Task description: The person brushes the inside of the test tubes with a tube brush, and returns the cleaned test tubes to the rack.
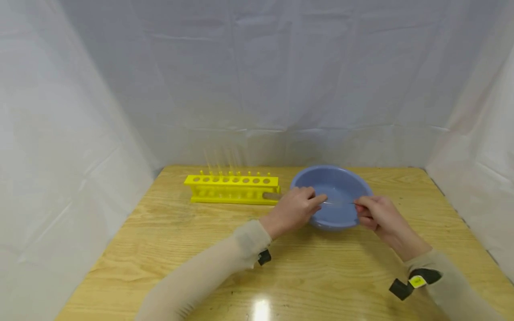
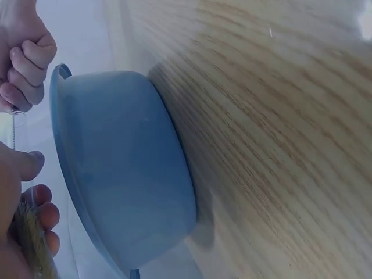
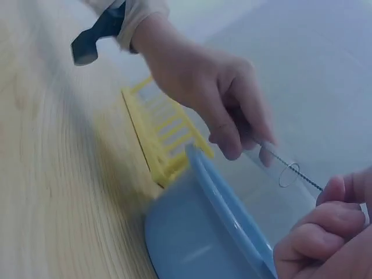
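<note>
A clear glass test tube is held by my left hand, level over the basin. My right hand pinches the twisted wire handle of a test tube brush, which runs in through the tube's open rim. Brown bristles show inside the tube at my left palm in the left wrist view, and stick out past that hand in the head view. Below both hands stands a blue basin; its inside bottom looks bare. My left fingers partly hide the tube.
To the left of the basin, a yellow test tube rack stands near the table's back edge. Several thin clear tubes rise from its rear pegs. White sheeting closes in the back and sides of the wooden table.
</note>
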